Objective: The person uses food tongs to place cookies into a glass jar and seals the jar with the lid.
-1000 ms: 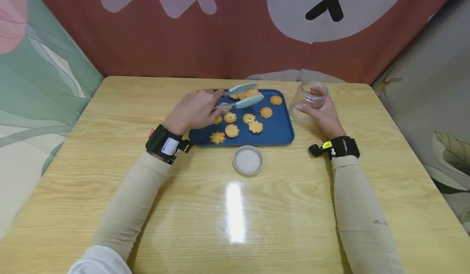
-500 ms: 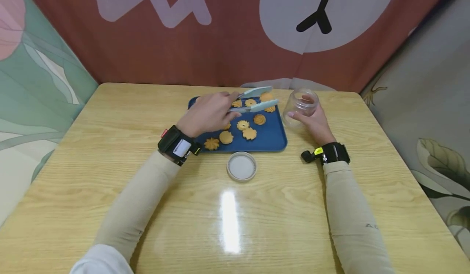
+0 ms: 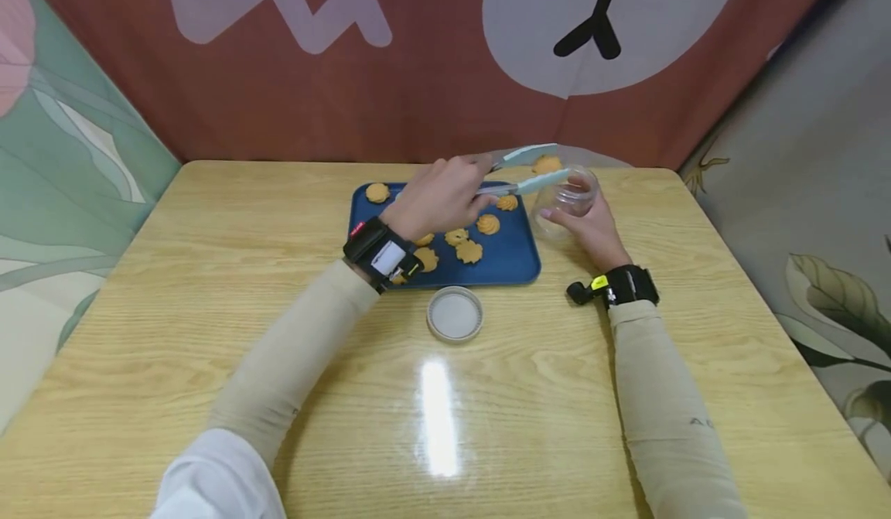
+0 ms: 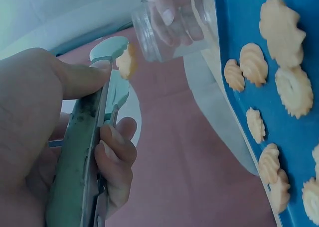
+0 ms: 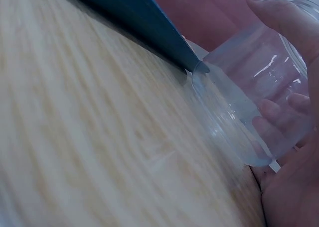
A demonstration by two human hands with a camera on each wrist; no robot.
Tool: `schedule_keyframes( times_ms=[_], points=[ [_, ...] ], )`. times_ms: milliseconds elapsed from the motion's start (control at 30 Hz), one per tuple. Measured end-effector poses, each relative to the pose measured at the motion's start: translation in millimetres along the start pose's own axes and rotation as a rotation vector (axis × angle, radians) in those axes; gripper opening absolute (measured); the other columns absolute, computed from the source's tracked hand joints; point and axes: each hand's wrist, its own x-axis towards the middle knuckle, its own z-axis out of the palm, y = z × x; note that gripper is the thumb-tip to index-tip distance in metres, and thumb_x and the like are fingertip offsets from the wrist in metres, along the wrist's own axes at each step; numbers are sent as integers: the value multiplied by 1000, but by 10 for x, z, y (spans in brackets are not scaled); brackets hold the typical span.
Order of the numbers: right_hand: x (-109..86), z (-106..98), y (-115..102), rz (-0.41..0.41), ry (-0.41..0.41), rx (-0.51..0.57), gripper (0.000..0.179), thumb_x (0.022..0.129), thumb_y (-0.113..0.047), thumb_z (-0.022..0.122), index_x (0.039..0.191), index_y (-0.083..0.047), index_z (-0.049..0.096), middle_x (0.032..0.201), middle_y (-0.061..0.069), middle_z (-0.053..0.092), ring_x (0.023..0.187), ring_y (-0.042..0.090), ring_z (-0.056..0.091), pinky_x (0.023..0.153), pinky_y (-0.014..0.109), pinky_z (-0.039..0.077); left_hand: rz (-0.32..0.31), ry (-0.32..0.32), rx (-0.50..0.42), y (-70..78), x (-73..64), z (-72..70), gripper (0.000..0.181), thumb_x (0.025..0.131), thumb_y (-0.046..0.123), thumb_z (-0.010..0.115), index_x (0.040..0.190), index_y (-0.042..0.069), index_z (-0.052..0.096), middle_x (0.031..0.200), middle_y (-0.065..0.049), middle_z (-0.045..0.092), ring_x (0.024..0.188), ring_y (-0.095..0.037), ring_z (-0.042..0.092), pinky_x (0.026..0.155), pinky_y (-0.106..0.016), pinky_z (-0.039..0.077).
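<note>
Well, L fingers (image 4: 115, 167) grip tongs (image 4: 75, 157) (cookie (image 3: 547, 165) in 'em), R fingers (image 5: 294, 25) curl rnd jar (image 5: 237, 90).

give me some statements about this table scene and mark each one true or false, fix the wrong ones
1. The left hand holds the tongs. True.
2. The right hand rests flat, holding nothing. False: it grips the clear jar.
3. The round lid lies on the table, nearer the person than the tray. True.
4. The tray is yellow. False: it is blue.
5. A cookie is held between the ends of the tongs. True.
6. Nothing lies on the tray. False: several other cookies lie on it.
</note>
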Motion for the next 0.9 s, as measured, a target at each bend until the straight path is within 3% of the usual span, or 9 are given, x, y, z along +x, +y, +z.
schedule_keyframes(
  times_ms=[167, 467, 800, 900],
  points=[
    [-8, -1, -9, -9, 0, -7, 75, 75, -13, 81, 136, -24, 39, 129, 9, 46, 114, 25, 48, 90, 26, 43, 0, -35, 15, 47, 121, 37, 45, 94, 35, 55, 128, 7, 48, 85, 0, 54, 53, -12, 50, 44, -26, 39],
    [-36, -6, -7, 16, -11, -30, 78, 75, -19, 80, 138, -25, 34, 133, 8, 42, 117, 23, 45, 100, 45, 35, -25, -111, 59, 113, 314, 39, 57, 96, 41, 51, 140, 7, 39, 83, 0, 55, 53, -13, 51, 43, -26, 37],
    [-1, 8, -21, -29, -36, 11, 79, 76, -13, 79, 139, -27, 35, 133, 10, 43, 120, 24, 43, 100, 47, 35, -31, -132, 39, 169, 384, 48, 55, 96, 39, 53, 140, 9, 40, 77, -1, 54, 51, -14, 51, 42, -26, 35],
    [12, 9, -28, -40, -42, 33, 77, 75, -12, 80, 138, -26, 37, 133, 9, 44, 120, 24, 44, 101, 46, 35, -29, -128, 55, 174, 387, 55, 55, 95, 40, 52, 139, 8, 40, 84, -2, 56, 53, -14, 52, 43, -26, 37]
  ],
)
